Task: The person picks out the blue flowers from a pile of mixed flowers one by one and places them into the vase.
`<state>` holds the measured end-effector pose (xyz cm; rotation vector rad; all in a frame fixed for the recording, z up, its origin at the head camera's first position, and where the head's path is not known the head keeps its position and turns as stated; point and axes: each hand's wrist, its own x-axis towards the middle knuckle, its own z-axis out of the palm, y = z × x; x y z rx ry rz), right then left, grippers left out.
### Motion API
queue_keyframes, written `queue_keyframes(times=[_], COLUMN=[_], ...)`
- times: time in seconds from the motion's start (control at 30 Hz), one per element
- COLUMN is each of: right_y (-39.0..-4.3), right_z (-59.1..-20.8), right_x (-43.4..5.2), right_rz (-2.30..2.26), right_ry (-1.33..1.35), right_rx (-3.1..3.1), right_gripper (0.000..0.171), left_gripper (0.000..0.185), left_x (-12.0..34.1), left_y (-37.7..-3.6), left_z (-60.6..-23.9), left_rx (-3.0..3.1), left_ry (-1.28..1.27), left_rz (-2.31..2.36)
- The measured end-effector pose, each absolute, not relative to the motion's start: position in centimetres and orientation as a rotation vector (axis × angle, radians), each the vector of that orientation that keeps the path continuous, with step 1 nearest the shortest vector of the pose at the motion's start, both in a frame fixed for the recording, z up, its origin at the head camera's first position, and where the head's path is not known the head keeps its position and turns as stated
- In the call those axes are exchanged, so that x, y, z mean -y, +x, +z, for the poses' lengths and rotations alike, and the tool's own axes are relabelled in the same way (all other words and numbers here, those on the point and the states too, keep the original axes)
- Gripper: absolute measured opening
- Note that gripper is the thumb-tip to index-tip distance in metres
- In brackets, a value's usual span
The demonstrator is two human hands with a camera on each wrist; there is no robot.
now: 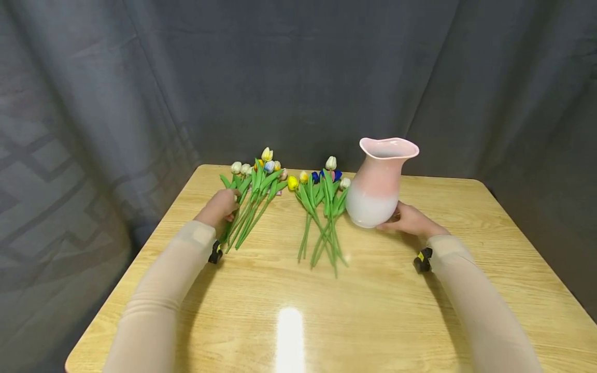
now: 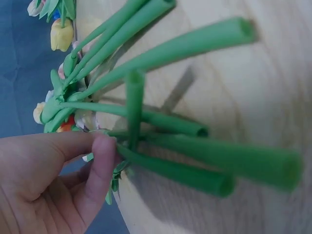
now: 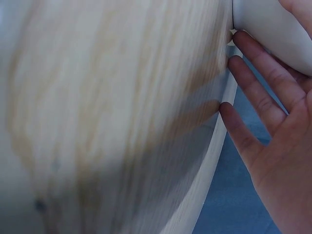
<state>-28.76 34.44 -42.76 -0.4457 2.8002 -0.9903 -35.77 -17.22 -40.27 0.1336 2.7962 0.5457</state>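
Two bunches of artificial tulips lie on a wooden table. My left hand rests at the left bunch; in the left wrist view its thumb and forefinger pinch among the green stems, near the leaves. A pink-and-white vase stands upright to the right of the middle bunch. My right hand touches the vase's lower right side. In the right wrist view its fingers lie straight against the white vase base.
A dark grey curtain hangs behind and to both sides of the table. The table's rounded right edge runs just below my right hand. Bare wood stretches across the near half, with a bright light reflection.
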Motion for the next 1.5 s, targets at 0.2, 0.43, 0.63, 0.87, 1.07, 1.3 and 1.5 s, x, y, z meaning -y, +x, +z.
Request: queue_keyframes(times=[0.2, 0.43, 0.63, 0.87, 1.07, 1.3, 1.5], right_y=[-28.7, -28.9, -28.7, -28.5, -28.6, -28.6, -28.7], right_z=[-42.3, -42.0, -41.9, -42.1, -42.2, -42.4, -42.6], right_x=[-34.4, -34.4, -34.5, -34.5, -34.4, -34.2, -34.2], right_rz=[-0.995, -0.993, -0.992, -0.977, -0.974, -0.986, -0.991], right_ry=[-0.469, -0.477, -0.435, -0.451, -0.421, -0.437, -0.448], right_rx=[-2.792, -2.791, -2.795, -2.8, -2.808, -2.802, -2.801], right_gripper=[0.078, 0.081, 0.079, 0.077, 0.079, 0.079, 0.078], left_gripper=[0.046, 0.035, 0.026, 0.023, 0.023, 0.016, 0.023], left_x=[17.4, 15.4, 10.4, 4.3, 0.0, -2.5, -4.0], left_y=[-36.1, -36.1, -35.7, -33.8, -32.6, -32.1, -31.8], left_z=[-38.8, -35.8, -34.2, -34.6, -36.0, -38.6, -40.2], left_rx=[-2.796, -3.008, -3.068, -2.815, -2.621, -2.531, -2.51], left_ry=[0.178, 0.143, 0.195, 0.504, 0.607, 0.582, 0.463], left_rz=[0.439, 0.533, 0.967, 1.289, 1.242, 1.16, 1.091])
